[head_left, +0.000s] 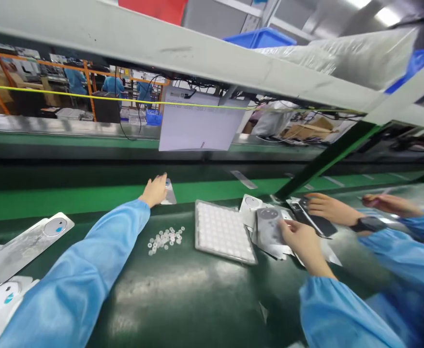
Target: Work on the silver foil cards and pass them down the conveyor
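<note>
My left hand (154,190) reaches out over the bright green strip of the bench, fingers stretched and slightly apart. It touches or covers the left edge of a small clear film sheet (170,194); the contact itself is hidden. Between thumb and fingers, my right hand (300,241) pinches a grey phone back cover (269,224) with a round camera ring. More pale covers or sheets lie beneath it. Left of that cover is a clear tray (224,231) filled with rows of white round pieces. Small white rings (165,239) lie loose in a pile nearer my left arm.
At left lie long film sheets (26,246) with round printed ends. A co-worker's hand (329,209) rests by a dark phone-like part (315,217), close to my right hand. A green post (328,159) rises behind. A white panel (199,121) hangs below the overhead shelf (182,48).
</note>
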Available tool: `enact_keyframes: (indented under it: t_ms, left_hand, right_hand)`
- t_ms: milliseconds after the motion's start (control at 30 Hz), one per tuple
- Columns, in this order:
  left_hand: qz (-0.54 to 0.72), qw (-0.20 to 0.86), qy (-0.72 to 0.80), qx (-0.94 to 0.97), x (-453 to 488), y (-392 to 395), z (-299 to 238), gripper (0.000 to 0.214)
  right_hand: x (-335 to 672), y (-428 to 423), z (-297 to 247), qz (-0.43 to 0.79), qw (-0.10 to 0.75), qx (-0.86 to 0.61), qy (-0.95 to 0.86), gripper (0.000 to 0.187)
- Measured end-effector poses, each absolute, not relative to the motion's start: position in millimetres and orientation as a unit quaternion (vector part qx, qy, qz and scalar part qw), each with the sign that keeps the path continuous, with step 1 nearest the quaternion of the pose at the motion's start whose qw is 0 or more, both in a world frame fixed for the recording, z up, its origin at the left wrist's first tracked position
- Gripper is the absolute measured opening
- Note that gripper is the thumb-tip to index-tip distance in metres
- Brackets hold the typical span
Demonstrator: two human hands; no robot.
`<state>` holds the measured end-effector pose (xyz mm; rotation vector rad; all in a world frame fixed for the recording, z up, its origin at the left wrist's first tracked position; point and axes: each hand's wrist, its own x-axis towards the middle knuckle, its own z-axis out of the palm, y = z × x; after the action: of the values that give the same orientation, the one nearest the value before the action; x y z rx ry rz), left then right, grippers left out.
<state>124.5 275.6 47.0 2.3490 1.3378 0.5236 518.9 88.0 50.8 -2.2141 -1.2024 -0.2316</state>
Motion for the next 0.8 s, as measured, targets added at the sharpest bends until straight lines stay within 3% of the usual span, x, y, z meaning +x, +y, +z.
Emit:
enact_keyframes:
  t_ms: [100, 200, 367, 533, 667, 800]
  left_hand:
    - [0.11, 0.195, 0.494, 0.84, 124, 335, 46, 0.114]
    - [0.046, 0.207, 0.487, 0.847, 121, 368, 43, 0.127]
    - [0.008, 0.188, 0.481, 0.856, 111, 378, 45, 0.118]
    - [0.02, 0.163, 0.467, 0.869, 118, 358, 42, 0.106]
    - [0.006, 0.171, 0.45, 0.877, 131, 368, 42, 0.104]
    - [-0.014, 0.168, 0.454, 0.875, 123, 385, 52, 0.074]
  right_hand:
    - [518, 99, 39, -0.111, 0.267, -0.847, -0.447, 0.056]
    - [489, 93, 24, -0.176, 0.28, -0.793, -0.512, 0.055]
    - [403, 101, 19, -0.115, 0.402, -0.599, -0.683, 0.032]
    - [301, 90, 15, -0.021, 0.447, -0.526, -0.723, 0.017]
    - [247, 54, 1, 0.024, 0.456, -0.462, -0.76, 0.02]
    - [232, 39, -5, 0.063, 0.465, -0.446, -0.762, 0.023]
